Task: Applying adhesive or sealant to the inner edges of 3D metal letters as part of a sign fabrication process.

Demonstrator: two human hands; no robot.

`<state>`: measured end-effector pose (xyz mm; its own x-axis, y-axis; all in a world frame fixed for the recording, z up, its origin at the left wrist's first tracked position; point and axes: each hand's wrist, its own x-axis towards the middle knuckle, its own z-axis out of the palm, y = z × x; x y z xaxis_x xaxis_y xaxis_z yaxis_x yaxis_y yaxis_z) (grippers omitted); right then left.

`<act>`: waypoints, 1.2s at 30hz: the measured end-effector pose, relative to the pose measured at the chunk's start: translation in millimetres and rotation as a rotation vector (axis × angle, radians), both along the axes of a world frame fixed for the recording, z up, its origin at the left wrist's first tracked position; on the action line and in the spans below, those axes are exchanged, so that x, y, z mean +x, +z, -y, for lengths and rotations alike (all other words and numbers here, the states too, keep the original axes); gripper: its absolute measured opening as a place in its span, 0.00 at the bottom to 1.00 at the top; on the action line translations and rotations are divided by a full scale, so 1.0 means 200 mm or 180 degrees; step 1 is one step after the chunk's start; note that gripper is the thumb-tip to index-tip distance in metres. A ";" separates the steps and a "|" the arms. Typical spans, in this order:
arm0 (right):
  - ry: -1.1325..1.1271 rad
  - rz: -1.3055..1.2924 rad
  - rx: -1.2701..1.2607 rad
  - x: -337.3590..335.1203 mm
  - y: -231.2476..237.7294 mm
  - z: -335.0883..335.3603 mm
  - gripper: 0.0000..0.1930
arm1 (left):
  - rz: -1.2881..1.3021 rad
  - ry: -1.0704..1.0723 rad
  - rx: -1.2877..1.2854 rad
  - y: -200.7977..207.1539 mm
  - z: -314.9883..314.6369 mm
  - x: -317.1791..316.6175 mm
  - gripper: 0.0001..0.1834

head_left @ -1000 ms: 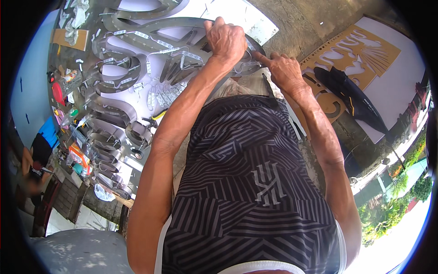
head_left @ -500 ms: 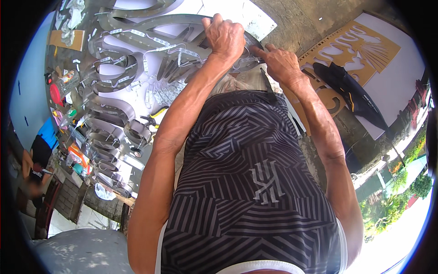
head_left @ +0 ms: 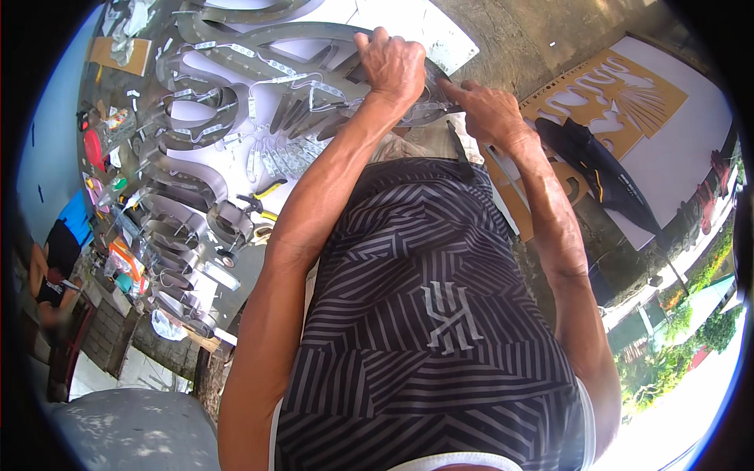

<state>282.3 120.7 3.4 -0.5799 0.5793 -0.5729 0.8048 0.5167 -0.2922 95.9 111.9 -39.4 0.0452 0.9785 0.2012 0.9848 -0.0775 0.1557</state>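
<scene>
Left hand: curled over the curved grey band (head_left: 314,31) beside the table's (head_left: 253,271) right edge, its left hand (head_left: 393,67) grip closed on that band, fingertips hidden.
Right hand: the right hand (head_left: 493,116) had its index finger at the band's end; with the thumb hidden, I could not tell whether its grip pinched.
Curved band: smooth, thin-walled, arching toward the right edge.
Module strips: white light modules (head_left: 243,51) on thin wires, looping among the grey shapes.
Pliers: black-and-yellow handled pliers (head_left: 272,188), lying near the near edge.
Far left corner: crumpled white cloth (head_left: 132,31) above a flat brown panel (head_left: 135,59).
Beyond the right edge: a tan board (head_left: 660,98) with swirling cut-outs, partly under a long black fabric case (head_left: 601,169).
</scene>
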 end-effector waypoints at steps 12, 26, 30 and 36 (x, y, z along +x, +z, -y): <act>0.0874 0.0312 0.0058 -0.11 -0.03 -0.06 0.48 | 0.0046 0.0253 -0.0223 0.01 0.01 0.02 0.03; 0.0995 0.0379 -0.0429 -0.23 0.00 -0.21 0.23 | 0.0099 0.0441 -0.0559 0.07 0.05 0.00 0.03; 0.1445 0.0929 -0.0528 -0.26 -0.01 -0.22 0.20 | 0.0721 0.0549 -0.0823 0.11 0.14 -0.01 0.15; 0.1324 0.0680 -0.0604 -0.21 0.00 -0.26 0.39 | 0.0732 0.0250 -0.1015 0.29 0.32 -0.08 0.48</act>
